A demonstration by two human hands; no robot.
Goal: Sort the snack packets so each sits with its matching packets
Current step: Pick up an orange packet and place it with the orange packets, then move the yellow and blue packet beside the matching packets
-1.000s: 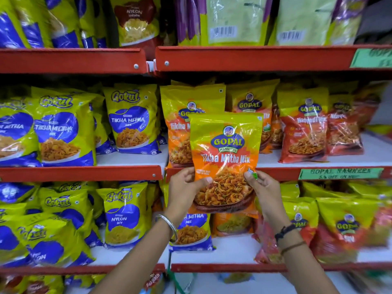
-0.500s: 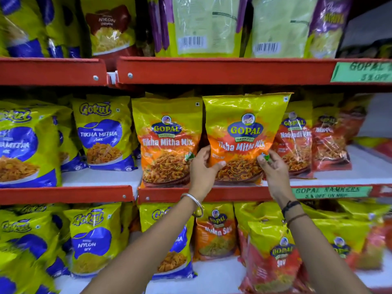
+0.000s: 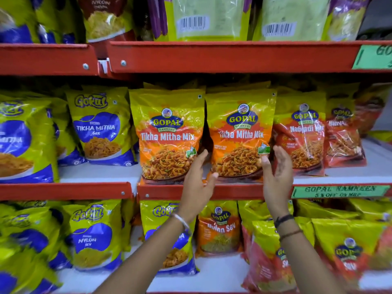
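An orange and yellow Gopal Tikha Mitha Mix packet (image 3: 240, 134) stands upright on the middle shelf (image 3: 233, 190), right beside a matching Gopal Tikha Mitha Mix packet (image 3: 167, 136). My left hand (image 3: 197, 183) is open at the packet's lower left corner, fingers spread, thumb tip near the packet. My right hand (image 3: 275, 177) is open at its lower right edge, palm facing left, fingertips by the packet's side. Neither hand grips it.
Red Gopal Nadiyadi Mix packets (image 3: 301, 132) stand to the right. Blue and yellow Gokul Tikha Mitha packets (image 3: 99, 128) fill the left side. On the lower shelf stand Gokul Nylon Sev (image 3: 93, 236), Gopal Nylon Sev (image 3: 218, 228) and red Gopal Sev packets (image 3: 347, 251). A green price label (image 3: 339, 190) sits on the shelf edge.
Both hands lifted the packet from in front of the shelf up onto the middle shelf beside its match, then let go; the fingers have opened and drawn slightly away.
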